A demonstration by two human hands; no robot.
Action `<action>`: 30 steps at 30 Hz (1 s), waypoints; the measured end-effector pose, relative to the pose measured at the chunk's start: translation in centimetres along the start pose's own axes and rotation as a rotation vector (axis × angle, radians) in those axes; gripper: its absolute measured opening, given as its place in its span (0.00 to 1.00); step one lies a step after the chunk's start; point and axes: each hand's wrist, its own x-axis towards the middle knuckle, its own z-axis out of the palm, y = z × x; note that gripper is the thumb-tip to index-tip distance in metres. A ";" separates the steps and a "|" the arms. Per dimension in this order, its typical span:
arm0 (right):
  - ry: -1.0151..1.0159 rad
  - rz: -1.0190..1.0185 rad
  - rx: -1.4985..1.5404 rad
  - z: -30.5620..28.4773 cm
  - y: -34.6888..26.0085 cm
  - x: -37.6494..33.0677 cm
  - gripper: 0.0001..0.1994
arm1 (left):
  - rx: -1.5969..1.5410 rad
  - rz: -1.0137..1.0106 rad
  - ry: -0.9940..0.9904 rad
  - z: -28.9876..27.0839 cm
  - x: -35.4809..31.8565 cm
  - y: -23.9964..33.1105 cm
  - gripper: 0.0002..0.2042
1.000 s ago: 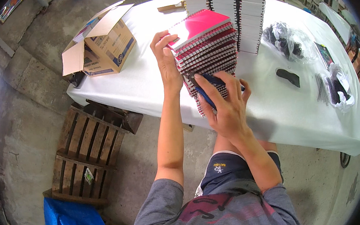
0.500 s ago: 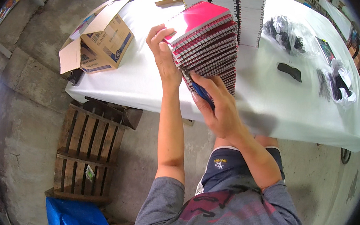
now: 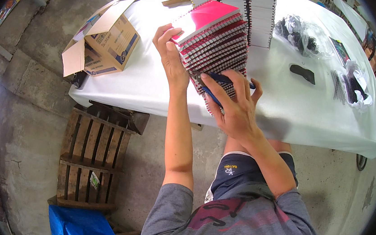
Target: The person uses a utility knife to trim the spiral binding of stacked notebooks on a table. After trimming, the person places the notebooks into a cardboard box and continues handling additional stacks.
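Note:
A tall stack of red-covered, spiral-bound notebooks [image 3: 210, 38] stands at the table's near edge, its coiled spines facing me. My left hand [image 3: 171, 51] grips the stack's left side, fingers bent over the top corner and palm along the edge. In my right hand [image 3: 236, 106] is a pair of blue-handled pliers [image 3: 213, 98], the handles spread apart between thumb and fingers. Their dark jaws touch or nearly touch the left end of the coils, about halfway down the stack. The exact point of contact is too small to make out.
Taller stacks of bound notebooks [image 3: 263, 17] stand behind. An open cardboard box [image 3: 111, 45] sits at the table's left. On the white-covered table [image 3: 286, 108], to the right, lie plastic bags of black coils [image 3: 297, 34], a dark flat piece [image 3: 302, 74] and loose coils [image 3: 338, 87]. A wooden pallet [image 3: 88, 159] is at lower left.
The pliers' handles have spread apart as my right-hand fingers opened outward. That hand shifted slightly right, while my left hand stays on the stack.

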 end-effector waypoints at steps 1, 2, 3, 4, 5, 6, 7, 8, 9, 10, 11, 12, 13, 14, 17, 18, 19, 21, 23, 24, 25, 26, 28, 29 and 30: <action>-0.003 -0.004 -0.002 0.1 0.0 0.1 0.20 | -0.010 0.000 -0.002 0.0 0.0 0.0 0.23; -0.016 -0.003 -0.015 0.0 -0.1 0.2 0.20 | -0.011 0.007 0.000 0.1 0.0 -0.1 0.23; -0.031 -0.001 -0.024 -0.1 -0.2 0.2 0.20 | -0.009 0.011 0.002 0.1 0.0 -0.2 0.23; -0.047 0.001 -0.033 -0.1 -0.3 0.2 0.20 | -0.008 0.015 0.004 0.1 0.0 -0.2 0.23; -0.052 0.006 0.007 0.0 -0.3 0.2 0.20 | -0.005 0.011 0.006 0.1 0.0 -0.2 0.23; -0.060 0.013 0.046 0.1 -0.3 0.2 0.19 | -0.002 0.003 0.009 0.2 -0.1 -0.1 0.23; -0.068 0.020 0.084 0.2 -0.2 0.1 0.19 | -0.001 -0.004 0.012 0.2 -0.1 0.0 0.23; -0.132 0.179 0.387 0.2 -0.4 0.0 0.18 | -0.011 -0.003 0.014 0.3 -0.1 0.0 0.23; -0.196 0.339 0.692 0.1 -0.8 0.2 0.18 | -0.017 -0.003 0.019 0.2 -0.2 0.0 0.23; -0.258 0.502 0.997 -0.1 -1.2 0.5 0.17 | -0.024 -0.003 0.024 0.1 -0.3 -0.1 0.23; -0.453 0.865 1.337 -1.2 -1.2 1.0 0.16 | -0.029 -0.008 0.022 -0.1 -0.4 -0.2 0.24; -0.378 0.726 1.206 -1.0 -1.1 0.7 0.17 | -0.031 -0.007 0.015 0.0 -0.3 -0.3 0.24; -0.304 0.589 1.072 -0.5 -0.8 0.3 0.17 | -0.033 -0.006 0.009 0.1 -0.4 -0.4 0.24; -0.232 0.454 0.935 -0.2 -0.7 0.0 0.17 | -0.036 -0.005 0.003 0.2 -0.4 -0.5 0.24; -0.040 0.075 0.160 -0.7 -0.1 -0.6 0.18 | -0.065 -0.026 0.006 0.0 -0.2 -0.3 0.24; -0.044 0.056 0.119 -0.7 0.0 -0.6 0.19 | -0.053 -0.029 0.008 0.1 -0.2 -0.3 0.23; -0.047 0.037 0.079 -0.7 0.1 -0.7 0.19 | -0.041 -0.031 0.010 0.1 -0.2 -0.4 0.23; -0.039 0.017 0.026 -0.5 0.2 -0.7 0.20 | -0.027 -0.034 0.013 0.1 -0.1 -0.4 0.23; -0.015 0.015 0.000 -0.2 0.3 -0.5 0.20 | -0.022 -0.033 0.013 0.1 -0.1 -0.3 0.23; -0.030 0.017 0.002 -0.2 0.2 -0.4 0.21 | -0.026 -0.033 0.012 0.0 -0.1 -0.3 0.23; -0.044 0.019 0.005 -0.3 0.1 -0.3 0.21 | -0.030 -0.033 0.010 0.0 -0.1 -0.3 0.23; -0.058 0.020 0.007 -0.3 0.0 -0.2 0.21 | -0.034 -0.032 0.008 0.0 -0.1 -0.2 0.23; -0.082 0.026 0.048 -0.2 0.3 -0.3 0.20 | -0.060 -0.061 0.011 0.3 -0.1 -0.1 0.23; -0.093 0.030 0.068 -0.2 0.4 -0.3 0.20 | -0.073 -0.075 0.012 0.4 -0.1 0.0 0.24; -0.095 0.044 0.146 -0.1 0.4 -0.3 0.19 | -0.069 -0.064 0.010 0.3 -0.2 -0.2 0.24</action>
